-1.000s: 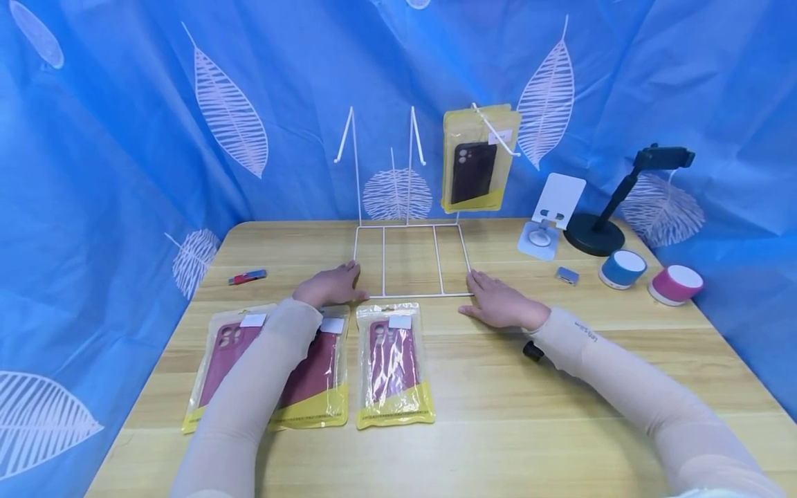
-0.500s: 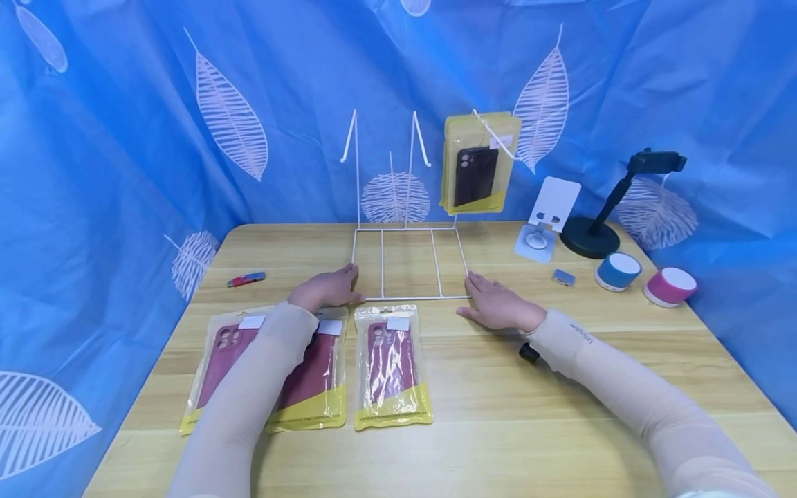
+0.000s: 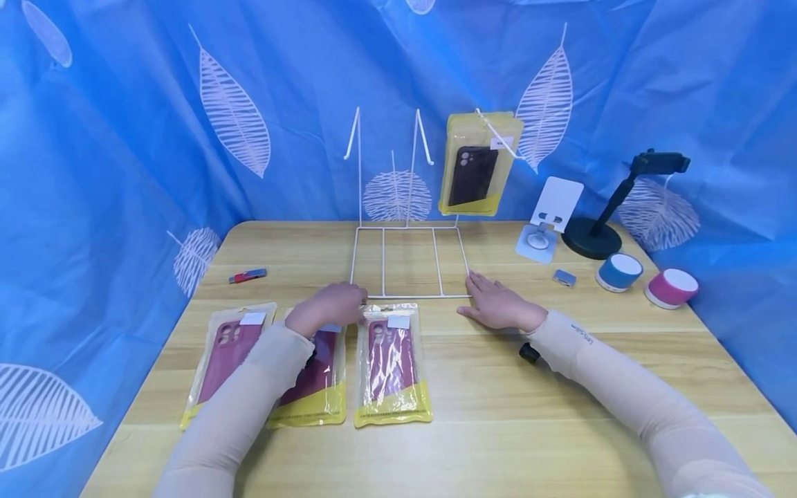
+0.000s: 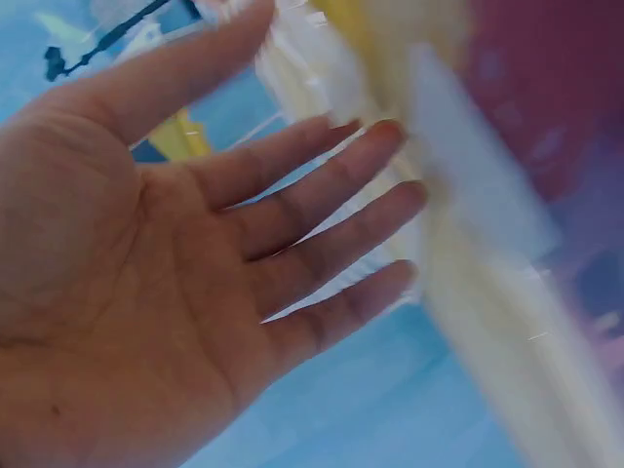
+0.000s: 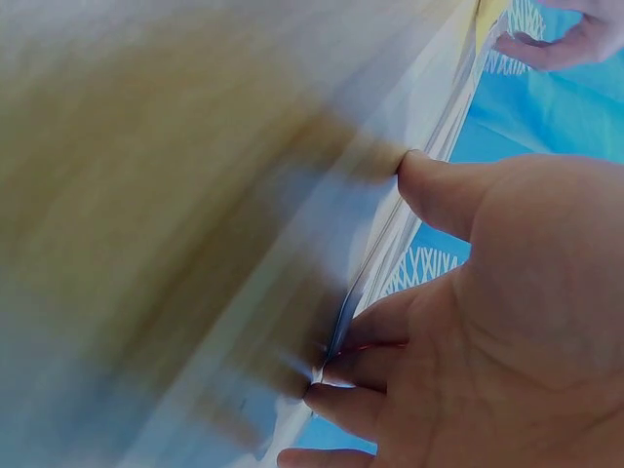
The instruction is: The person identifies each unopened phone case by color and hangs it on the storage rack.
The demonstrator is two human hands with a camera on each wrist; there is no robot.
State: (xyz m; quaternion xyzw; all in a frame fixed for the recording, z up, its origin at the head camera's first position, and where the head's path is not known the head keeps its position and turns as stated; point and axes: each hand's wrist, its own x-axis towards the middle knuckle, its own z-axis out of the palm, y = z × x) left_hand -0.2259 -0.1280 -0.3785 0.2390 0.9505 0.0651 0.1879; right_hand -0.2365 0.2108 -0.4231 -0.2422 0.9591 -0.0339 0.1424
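Observation:
Three clear-and-yellow bags with plum-coloured phone cases lie in a row: a left bag [image 3: 227,353], a middle bag [image 3: 319,404] and a right bag [image 3: 392,373]. My left hand [image 3: 330,304] hovers or rests by the upper ends of the middle and right bags; contact is unclear. In the left wrist view its fingers [image 4: 331,185] are spread and loosely extended beside a blurred bag. Behind the bags stands a white wire rack [image 3: 411,297]. My right hand [image 3: 500,302] rests on the table at the rack's front right corner, fingers extended.
Bagged dark phone cases [image 3: 476,173] hang on the rack's right hook. To the right are a white phone stand [image 3: 557,204], a black phone holder [image 3: 591,237], a blue speaker [image 3: 619,272] and a pink speaker [image 3: 672,288]. A red USB stick [image 3: 247,276] lies left.
My left hand has left the rack's front left corner and moved slightly toward me, to the upper ends of the bags. The right hand stays at its corner.

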